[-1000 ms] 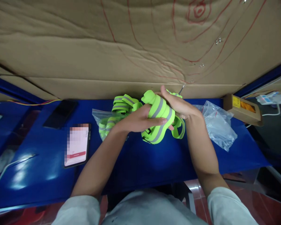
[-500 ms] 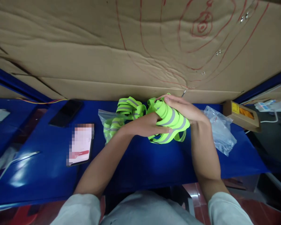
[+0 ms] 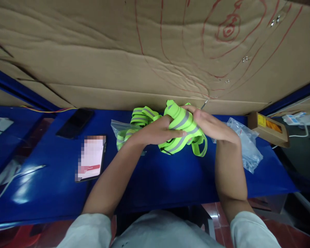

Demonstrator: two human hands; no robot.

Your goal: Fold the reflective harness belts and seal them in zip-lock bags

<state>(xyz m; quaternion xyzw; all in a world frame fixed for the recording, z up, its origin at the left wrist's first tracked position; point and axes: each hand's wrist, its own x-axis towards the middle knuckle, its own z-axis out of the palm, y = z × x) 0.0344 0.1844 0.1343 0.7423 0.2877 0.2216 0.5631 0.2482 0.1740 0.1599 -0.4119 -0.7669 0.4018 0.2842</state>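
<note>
Centre of the view: the strap bundle, neon-green webbing with a grey reflective stripe, is wadded into a thick coil and held just above the blue surface, close to its far edge. The left hand is curled round the coil's near-left side, fingers wrapped under and over it. The right hand is closed on the top right, fingertips pressed in at the crown. Both hands are firmly shut on it, nothing slack in either grip.

By my reading the step in hand is gathering and compacting, squeezing the webbing into one tight roll. A couple of loops hang free at five o'clock, off the bundle's lower right. So the next move calls for tucking in those tails without easing the squeeze, or the coil will likely spring open.

Moving outward: at nine o'clock, just beside the left hand, a second folded strap rests on a clear bag with more green showing inside. At three o'clock, past the right wrist, lies a crumpled plastic bag, and beyond it a small cardboard box. Out at eight o'clock is a lit phone, and at ten o'clock a dark phone. A cardboard sheet marked with red lines fills twelve o'clock.
</note>
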